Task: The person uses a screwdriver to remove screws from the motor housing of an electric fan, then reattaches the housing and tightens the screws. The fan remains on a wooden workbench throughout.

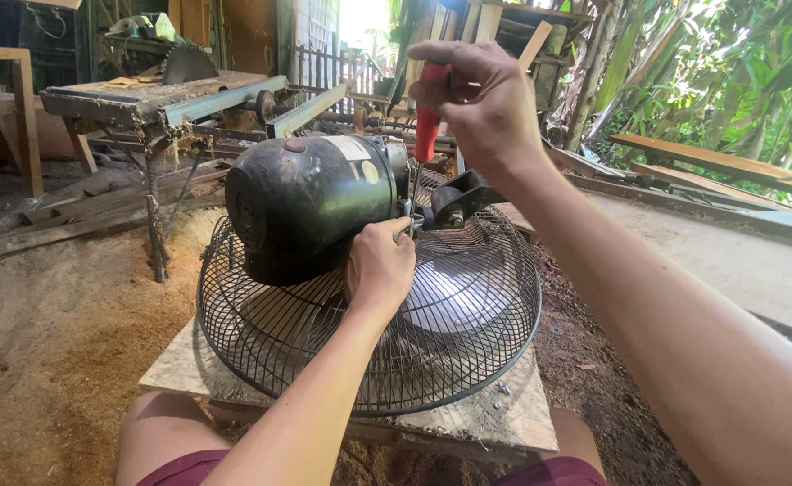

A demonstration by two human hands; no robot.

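Right hand (486,108) clamps a red-handled screwdriver (426,126) tip-down at the black fan motor (310,202), left hand (380,265) fingers pinched on the fitting beside it, steadying the fan lying grille-down (468,342) on a board surface (504,418).

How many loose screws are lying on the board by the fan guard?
2 visible: small screws lying together on the wooden board, just outside the wire guard at its near right edge. Others may be hidden beneath the guard.
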